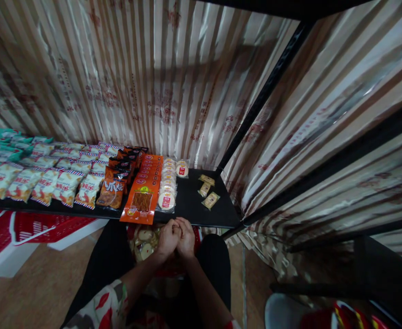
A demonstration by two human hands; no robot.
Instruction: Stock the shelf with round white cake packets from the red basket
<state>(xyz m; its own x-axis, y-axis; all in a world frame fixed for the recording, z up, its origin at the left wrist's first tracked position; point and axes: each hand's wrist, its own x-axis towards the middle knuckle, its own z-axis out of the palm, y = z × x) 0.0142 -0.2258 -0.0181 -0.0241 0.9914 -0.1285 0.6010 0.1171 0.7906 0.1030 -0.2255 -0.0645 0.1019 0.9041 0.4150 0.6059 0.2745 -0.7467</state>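
Observation:
My left hand (168,238) and my right hand (186,237) are pressed together just below the front edge of a black shelf (190,203), fingers curled inward. What they hold is hidden. Under them sits a bag of round snacks (145,244) between my knees. On the shelf straight ahead lies a row of round white rice-cracker packs (168,186), next to orange snack packs (143,195). Three small tan packets (207,189) lie apart on the shelf's right end.
Rows of white, striped and green snack bags (46,180) fill the shelf to the left. Red baskets (39,226) stand under it. A black shelf post (265,93) rises at the right corner. Striped foil covers the walls behind and to the right.

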